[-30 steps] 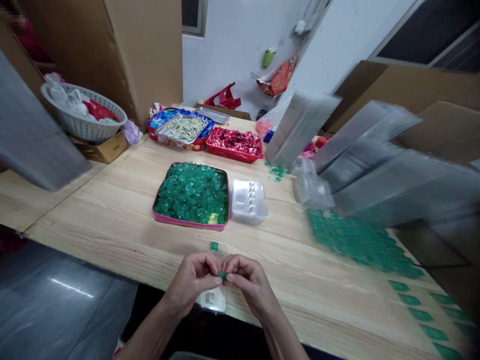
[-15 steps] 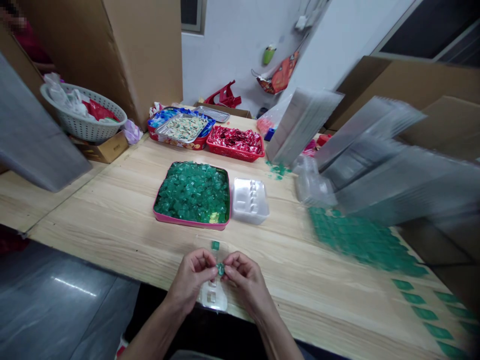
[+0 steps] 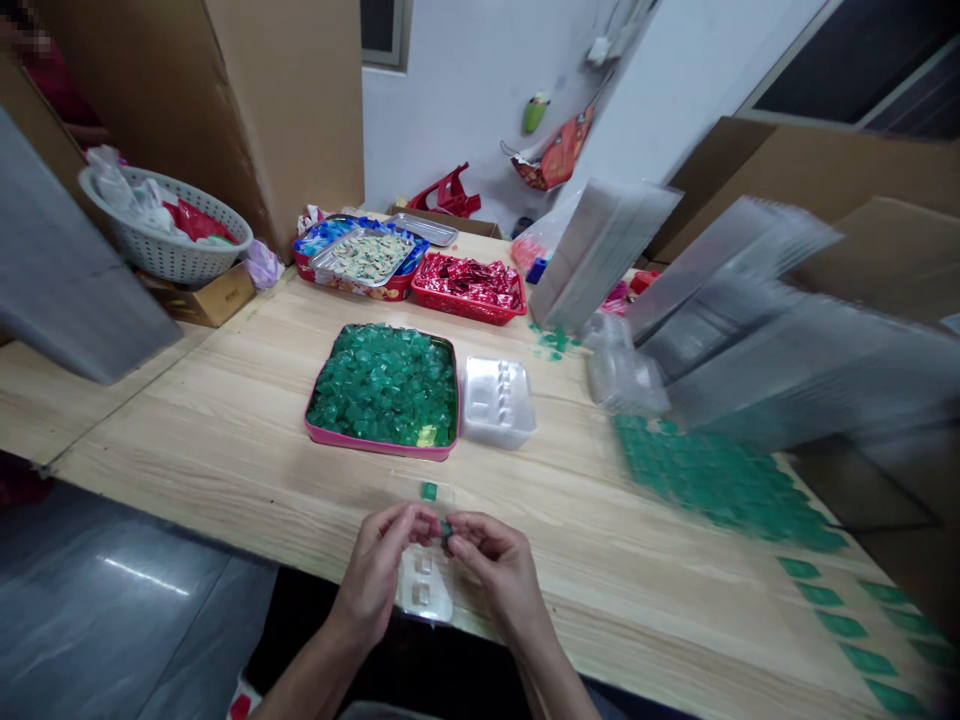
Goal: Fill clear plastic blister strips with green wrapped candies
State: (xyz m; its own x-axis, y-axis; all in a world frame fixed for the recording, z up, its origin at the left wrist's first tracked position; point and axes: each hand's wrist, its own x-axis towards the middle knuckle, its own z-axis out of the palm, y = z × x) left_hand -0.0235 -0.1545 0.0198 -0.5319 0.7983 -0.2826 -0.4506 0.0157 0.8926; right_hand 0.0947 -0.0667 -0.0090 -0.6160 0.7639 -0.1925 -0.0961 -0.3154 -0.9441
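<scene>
Between thumb and fingertips, my right hand [image 3: 496, 560] pinches a small green translucent piece [image 3: 447, 532]. My left hand [image 3: 379, 570] is closed beside it, its fingers curled together and the tips close to the green piece; whether they touch it or hold anything cannot be made out. Beneath both hands a clear plastic blister tray [image 3: 433, 606] with small moulded pockets lies at the table's front edge. One green square [image 3: 428, 491] sits at its far end. My hands cover the tray's middle.
Beyond the hands stand a pink-rimmed tin [image 3: 382, 452] heaped with green pieces and a stack of clear trays [image 3: 499, 430]. Rows of green pieces [image 3: 735, 490] lie at right beside tall stacks of clear plastic [image 3: 810, 370]. A red basket [image 3: 472, 309] holds red packets farther back.
My left thumb has lifted off the green piece and drawn back to the left fingers. The piece has turned and moved slightly up and right in my right hand.
</scene>
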